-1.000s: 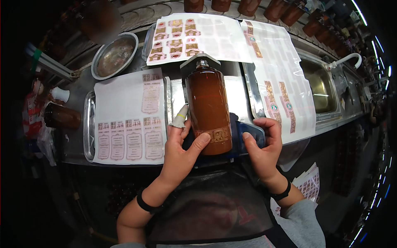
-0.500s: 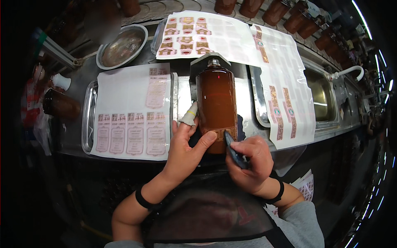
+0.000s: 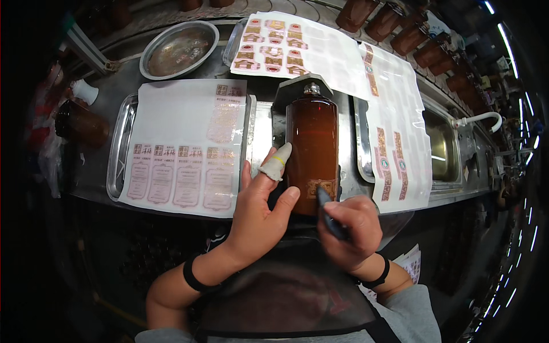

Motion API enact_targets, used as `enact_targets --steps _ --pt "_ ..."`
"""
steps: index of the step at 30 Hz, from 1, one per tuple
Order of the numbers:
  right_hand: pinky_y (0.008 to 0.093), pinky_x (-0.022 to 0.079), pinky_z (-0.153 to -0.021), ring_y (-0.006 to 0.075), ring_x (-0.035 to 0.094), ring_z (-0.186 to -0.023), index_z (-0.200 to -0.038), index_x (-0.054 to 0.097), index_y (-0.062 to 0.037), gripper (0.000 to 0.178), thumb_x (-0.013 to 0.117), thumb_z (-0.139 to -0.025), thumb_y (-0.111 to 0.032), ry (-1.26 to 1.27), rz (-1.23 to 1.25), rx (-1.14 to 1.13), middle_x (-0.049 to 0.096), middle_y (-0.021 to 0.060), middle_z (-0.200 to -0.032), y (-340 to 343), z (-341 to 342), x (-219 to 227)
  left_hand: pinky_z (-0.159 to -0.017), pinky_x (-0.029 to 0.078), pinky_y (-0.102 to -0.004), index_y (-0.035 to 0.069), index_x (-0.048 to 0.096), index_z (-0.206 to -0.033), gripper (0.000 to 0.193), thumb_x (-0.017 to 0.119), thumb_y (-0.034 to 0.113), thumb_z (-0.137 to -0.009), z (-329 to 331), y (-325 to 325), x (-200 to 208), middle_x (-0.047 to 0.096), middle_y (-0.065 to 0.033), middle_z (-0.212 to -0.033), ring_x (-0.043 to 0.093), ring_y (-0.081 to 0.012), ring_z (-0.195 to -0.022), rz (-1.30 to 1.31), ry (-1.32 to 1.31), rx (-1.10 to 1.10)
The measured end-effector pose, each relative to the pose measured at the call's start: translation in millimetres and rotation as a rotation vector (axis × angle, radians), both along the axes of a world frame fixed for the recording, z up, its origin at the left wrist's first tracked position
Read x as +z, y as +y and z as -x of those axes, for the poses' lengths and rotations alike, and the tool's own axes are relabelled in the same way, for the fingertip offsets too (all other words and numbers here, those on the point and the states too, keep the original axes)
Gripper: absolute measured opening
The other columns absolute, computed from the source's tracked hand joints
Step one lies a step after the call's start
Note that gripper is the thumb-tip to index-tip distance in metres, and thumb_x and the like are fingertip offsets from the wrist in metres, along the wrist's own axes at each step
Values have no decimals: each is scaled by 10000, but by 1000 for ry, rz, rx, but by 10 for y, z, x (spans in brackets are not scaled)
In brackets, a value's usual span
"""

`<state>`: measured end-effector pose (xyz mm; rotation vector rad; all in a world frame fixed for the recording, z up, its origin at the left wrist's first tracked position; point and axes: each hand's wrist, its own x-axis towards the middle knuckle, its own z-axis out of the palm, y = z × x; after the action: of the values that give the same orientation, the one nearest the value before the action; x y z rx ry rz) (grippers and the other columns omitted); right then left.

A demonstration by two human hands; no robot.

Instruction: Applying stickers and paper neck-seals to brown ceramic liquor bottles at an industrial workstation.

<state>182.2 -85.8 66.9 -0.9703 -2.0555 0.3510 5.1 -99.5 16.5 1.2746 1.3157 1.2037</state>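
A brown glass bottle [image 3: 312, 143] with a bare metallic-looking threaded neck lies on its side, base toward me. Near its base is a gold label [image 3: 320, 188] with square characters. My left hand [image 3: 258, 214] rests along the bottle's left side, fingers stretched and thumb tip at the glass edge. A whitish finger cot [image 3: 277, 163] with a yellow band covers its index finger. My right hand [image 3: 354, 228] is closed around a dark, narrow hand tool [image 3: 330, 214], its tip at the label's right part. The tool's exact kind cannot be made out.
Left of the bottle, a printed label sheet [image 3: 183, 120] covers a metal tray [image 3: 116, 171]. Behind stand a round metal basin [image 3: 150, 67] and another label sheet [image 3: 331, 51]. At right lie a strip-label sheet [image 3: 400, 108] and a sink [image 3: 439, 137] with a white faucet [image 3: 483, 117].
The left thumb has moved off the label to the bottle's left edge. The label now sits farther right on the bottle's visible face. The whole view has shifted slightly.
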Motion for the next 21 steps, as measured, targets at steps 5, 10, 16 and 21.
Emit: enact_targets --steps 5,10,16,21 --pt "339 475 -569 253 608 -616 -958 661 -18 311 763 -686 95 103 87 -27 628 105 -754 50 -36 68 -1211 70 -518 -7 479 -1425 539 639 159 -938 50 30 2 520 -231 -1427 436 -335 -1402 -15 82 -19" --pt "312 456 -588 227 594 -656 -955 641 -3 298 756 -700 102 106 52 -226 586 116 -749 46 -193 -75 -1192 142 -549 -16 458 -1425 700 752 285 -865 -105 39 28 578 -191 -1354 490 -363 -1325 -4 104 65" --pt "355 472 -591 257 609 -671 -974 686 -26 396 757 -601 87 -3 -36 -1 616 92 -787 19 110 -5 -1193 159 -538 -23 447 -1436 679 735 234 -878 -85 50 15 574 -204 -1356 541 -322 -1271 3 -4 44" --pt "345 464 -576 255 600 -646 -990 697 -29 405 786 -603 47 23 7 88 623 83 -777 63 49 46 -1213 124 -469 -3 409 -1477 635 675 117 -913 10 17 -109 551 -194 -1397 581 -287 -1248 8 -126 -6"
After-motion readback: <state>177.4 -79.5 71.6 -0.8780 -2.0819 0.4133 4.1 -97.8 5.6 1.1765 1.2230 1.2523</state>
